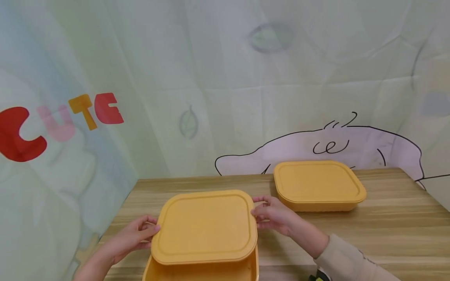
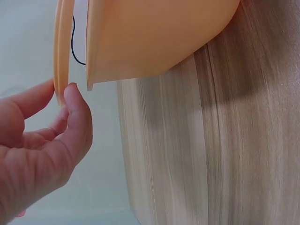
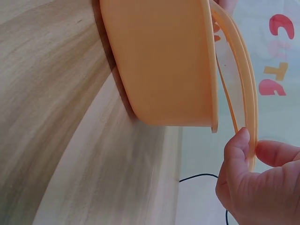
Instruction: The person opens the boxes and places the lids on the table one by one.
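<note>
A yellow rounded-rectangle lid (image 1: 207, 226) is held over a yellow plastic box (image 1: 211, 271) at the table's near edge. My left hand (image 1: 135, 236) pinches the lid's left edge between thumb and fingers. On the opposite edge, my right hand (image 1: 275, 214) pinches it the same way. Both wrist views show a gap between the lid (image 2: 63, 51) and the rim of the box (image 3: 164, 65), so the two are apart there. The box's front inside wall shows below the lid in the head view; most of its inside is hidden.
A second yellow box (image 1: 318, 183) with its lid on stands at the back right of the wooden table (image 1: 397, 218). Behind the table hangs a printed cloth (image 1: 225, 97) with a cartoon figure and coloured letters. A dark object (image 1: 320, 276) shows by the right sleeve.
</note>
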`<action>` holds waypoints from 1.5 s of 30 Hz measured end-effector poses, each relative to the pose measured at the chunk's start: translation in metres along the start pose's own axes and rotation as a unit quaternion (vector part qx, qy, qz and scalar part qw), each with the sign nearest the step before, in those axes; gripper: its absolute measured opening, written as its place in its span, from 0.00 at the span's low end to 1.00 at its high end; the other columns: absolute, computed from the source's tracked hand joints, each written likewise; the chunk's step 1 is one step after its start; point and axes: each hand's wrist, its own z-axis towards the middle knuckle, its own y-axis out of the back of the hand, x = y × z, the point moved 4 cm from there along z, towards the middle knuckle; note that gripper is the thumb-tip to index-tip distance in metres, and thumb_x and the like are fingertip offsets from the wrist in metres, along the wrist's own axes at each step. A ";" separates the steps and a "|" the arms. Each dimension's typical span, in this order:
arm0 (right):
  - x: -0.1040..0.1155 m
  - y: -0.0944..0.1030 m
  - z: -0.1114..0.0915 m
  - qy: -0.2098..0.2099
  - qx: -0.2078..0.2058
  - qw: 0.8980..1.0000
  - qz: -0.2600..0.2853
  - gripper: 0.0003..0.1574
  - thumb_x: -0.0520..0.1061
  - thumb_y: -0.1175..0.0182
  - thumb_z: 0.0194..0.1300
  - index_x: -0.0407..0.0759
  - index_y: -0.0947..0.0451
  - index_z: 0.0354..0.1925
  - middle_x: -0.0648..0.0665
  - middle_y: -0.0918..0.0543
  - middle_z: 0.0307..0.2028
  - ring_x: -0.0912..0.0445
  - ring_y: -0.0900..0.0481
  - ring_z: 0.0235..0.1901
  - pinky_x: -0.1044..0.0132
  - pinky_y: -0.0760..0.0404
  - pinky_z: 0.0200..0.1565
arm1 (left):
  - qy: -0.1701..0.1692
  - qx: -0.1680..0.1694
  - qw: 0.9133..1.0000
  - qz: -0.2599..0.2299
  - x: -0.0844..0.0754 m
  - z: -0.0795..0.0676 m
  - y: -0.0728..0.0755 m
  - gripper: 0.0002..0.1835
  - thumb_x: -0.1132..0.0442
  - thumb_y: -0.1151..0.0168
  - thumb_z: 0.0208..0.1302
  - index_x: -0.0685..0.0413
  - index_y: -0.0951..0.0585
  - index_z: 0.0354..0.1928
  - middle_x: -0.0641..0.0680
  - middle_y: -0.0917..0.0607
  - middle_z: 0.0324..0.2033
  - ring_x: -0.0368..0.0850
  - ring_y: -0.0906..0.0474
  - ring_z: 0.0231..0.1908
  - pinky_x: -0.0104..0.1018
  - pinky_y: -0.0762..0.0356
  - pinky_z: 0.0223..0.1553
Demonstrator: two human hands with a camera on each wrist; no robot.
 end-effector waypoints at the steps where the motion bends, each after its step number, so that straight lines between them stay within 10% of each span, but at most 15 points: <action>1: 0.000 0.000 0.000 0.000 0.001 1.000 0.000 0.27 0.32 0.45 0.60 0.31 0.40 0.57 0.42 0.26 0.32 0.56 0.26 0.25 0.67 0.20 0.29 | -0.001 -0.002 1.000 0.000 0.000 0.000 0.000 0.22 0.57 0.48 0.70 0.71 0.37 0.51 0.54 0.23 0.37 0.45 0.24 0.36 0.37 0.22 0.39; 45: 0.002 0.006 0.020 -0.002 -0.022 1.000 0.003 0.26 0.31 0.45 0.60 0.31 0.38 0.57 0.43 0.25 0.29 0.56 0.27 0.24 0.69 0.22 0.27 | -0.032 0.014 0.999 -0.026 -0.002 0.008 0.003 0.25 0.59 0.49 0.70 0.73 0.41 0.58 0.53 0.23 0.38 0.43 0.24 0.37 0.35 0.22 0.41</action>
